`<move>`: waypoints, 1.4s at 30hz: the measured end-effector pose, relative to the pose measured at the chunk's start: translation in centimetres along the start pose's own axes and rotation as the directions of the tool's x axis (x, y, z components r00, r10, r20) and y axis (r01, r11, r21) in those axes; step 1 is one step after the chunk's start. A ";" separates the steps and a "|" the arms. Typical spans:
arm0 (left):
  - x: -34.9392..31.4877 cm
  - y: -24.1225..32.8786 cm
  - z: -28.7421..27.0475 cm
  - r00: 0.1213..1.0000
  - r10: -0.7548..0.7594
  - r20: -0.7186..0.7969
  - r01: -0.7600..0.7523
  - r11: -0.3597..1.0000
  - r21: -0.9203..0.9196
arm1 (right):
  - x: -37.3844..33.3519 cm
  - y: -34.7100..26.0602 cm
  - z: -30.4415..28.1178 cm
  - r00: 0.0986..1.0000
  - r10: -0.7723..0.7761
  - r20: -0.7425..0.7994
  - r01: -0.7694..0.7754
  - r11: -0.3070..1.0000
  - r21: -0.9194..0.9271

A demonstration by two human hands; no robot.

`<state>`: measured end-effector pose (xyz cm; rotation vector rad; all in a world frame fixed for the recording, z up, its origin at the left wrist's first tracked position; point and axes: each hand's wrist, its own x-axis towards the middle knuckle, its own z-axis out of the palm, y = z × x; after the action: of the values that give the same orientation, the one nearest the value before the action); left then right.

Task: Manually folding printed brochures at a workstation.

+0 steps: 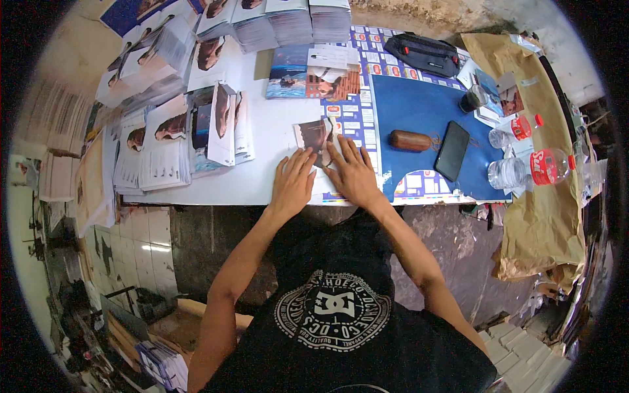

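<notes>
A small printed sheet point(313, 133) with a dark brown picture lies on the white tabletop in front of me; whether it is folded I cannot tell. My left hand point(293, 180) lies flat at its near left side, fingers stretched out and tips on its lower edge. Flat on the sheet's right side is my right hand point(354, 177), its fingers spread. Neither hand grips anything. Just beyond the sheet lies a print with a blue sea picture point(286, 75), partly under other printed pieces. To the left of my hands stands an upright folded leaflet point(221, 128).
Stacks of printed leaflets point(164, 160) fill the table's left side, with taller piles point(288, 29) at the back. On a blue sheet point(406, 98) at right lie a brown case point(411, 141) and a phone point(452, 150). Plastic bottles point(547, 166), a dark cup point(473, 99) and a black pouch point(422, 54) stand beyond.
</notes>
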<state>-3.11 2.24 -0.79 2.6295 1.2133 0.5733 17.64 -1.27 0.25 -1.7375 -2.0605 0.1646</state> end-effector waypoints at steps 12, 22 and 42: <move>-0.2 0.0 -0.4 1.000 -0.016 -0.005 0.016 0.999 -0.030 | -0.6 6.7 -5.1 0.940 0.196 -0.279 -0.233 0.967 -0.106; -0.2 0.1 -0.4 1.000 0.005 -0.030 -0.006 1.000 -0.023 | 5.6 -0.7 0.6 0.981 -0.018 -0.194 -0.010 0.989 -0.146; 3.2 4.2 -1.2 0.998 0.042 -0.040 -0.043 0.999 -0.020 | -5.0 2.9 -5.1 0.980 0.008 -0.199 0.035 0.976 0.214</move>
<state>1.15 1.99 2.53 2.6442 1.1585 0.6454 22.96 -6.45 2.53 -1.5421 -1.8367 0.1960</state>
